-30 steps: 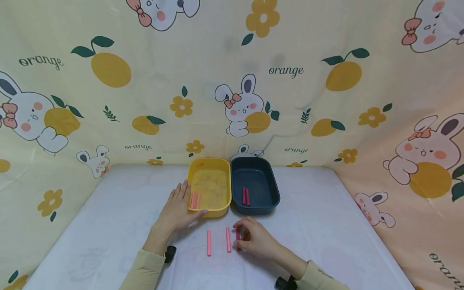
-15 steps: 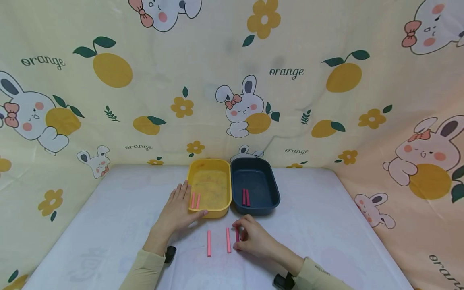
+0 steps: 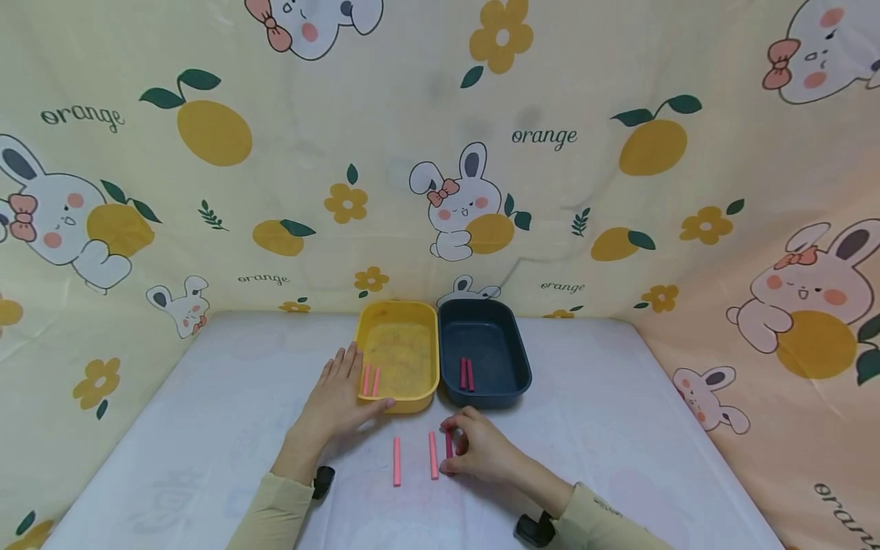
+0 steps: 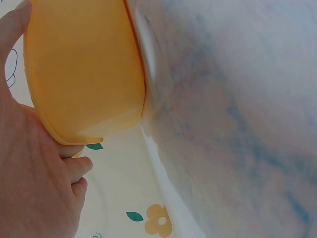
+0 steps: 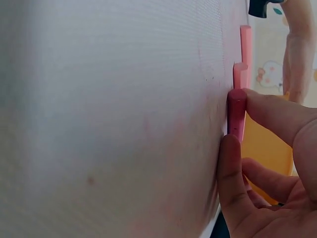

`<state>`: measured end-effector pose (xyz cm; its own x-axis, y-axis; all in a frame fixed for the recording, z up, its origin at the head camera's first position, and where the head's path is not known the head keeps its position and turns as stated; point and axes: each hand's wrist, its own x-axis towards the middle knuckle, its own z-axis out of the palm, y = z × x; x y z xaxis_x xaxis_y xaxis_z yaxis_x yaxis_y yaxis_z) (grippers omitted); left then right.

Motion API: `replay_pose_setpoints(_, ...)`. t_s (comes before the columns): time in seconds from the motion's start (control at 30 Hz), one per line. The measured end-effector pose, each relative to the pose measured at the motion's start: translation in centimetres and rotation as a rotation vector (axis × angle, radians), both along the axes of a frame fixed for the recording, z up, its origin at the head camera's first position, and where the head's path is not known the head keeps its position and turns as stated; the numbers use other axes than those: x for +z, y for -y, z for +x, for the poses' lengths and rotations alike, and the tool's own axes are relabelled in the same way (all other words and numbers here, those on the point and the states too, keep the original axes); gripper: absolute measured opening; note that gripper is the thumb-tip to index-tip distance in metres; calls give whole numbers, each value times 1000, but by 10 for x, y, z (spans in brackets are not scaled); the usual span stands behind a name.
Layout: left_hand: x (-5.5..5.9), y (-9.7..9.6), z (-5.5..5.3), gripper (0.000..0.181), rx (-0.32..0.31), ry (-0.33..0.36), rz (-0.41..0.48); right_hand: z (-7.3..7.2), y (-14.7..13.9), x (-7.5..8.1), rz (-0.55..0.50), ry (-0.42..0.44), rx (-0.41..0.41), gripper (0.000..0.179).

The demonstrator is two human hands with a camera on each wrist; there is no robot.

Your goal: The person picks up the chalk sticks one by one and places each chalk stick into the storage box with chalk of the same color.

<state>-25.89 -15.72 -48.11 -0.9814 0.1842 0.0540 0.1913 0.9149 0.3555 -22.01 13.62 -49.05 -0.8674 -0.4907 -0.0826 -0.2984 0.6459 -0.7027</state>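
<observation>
My right hand (image 3: 484, 452) pinches a short dark pink stick (image 3: 449, 443), round and flat-ended, lying on the table; the fingertips meet it in the right wrist view, where the dark pink stick (image 5: 237, 110) shows close up. Just left of it lie a light pink stick (image 3: 433, 456) and, farther left, another light pink stick (image 3: 396, 461). My left hand (image 3: 337, 396) rests against the yellow bin (image 3: 438, 359), fingers along its left side and thumb at the front rim. In the left wrist view the yellow bin (image 4: 84, 64) fills the upper left beside the hand.
Two light pink sticks (image 3: 375, 381) lie inside the yellow bin. A dark blue bin (image 3: 525, 367) stands against its right side, with two dark pink sticks (image 3: 470, 374) in it. The white table (image 3: 591, 428) meets a patterned cloth backdrop (image 3: 385, 114) behind the bins.
My right hand has shifted very slightly left and away from me, still on the dark pink stick. My left hand and the bins stay where they were.
</observation>
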Motion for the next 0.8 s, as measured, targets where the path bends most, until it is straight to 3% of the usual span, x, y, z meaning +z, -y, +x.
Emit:
replay_pose_setpoints(0.37,0,0,0,123,4,12,2,-2,0,-2,-70,-43,29,56)
replay_pose_setpoints(0.8,-1,0,1,124,-1,7,-1,4,0,-4,-163,4,-5,60)
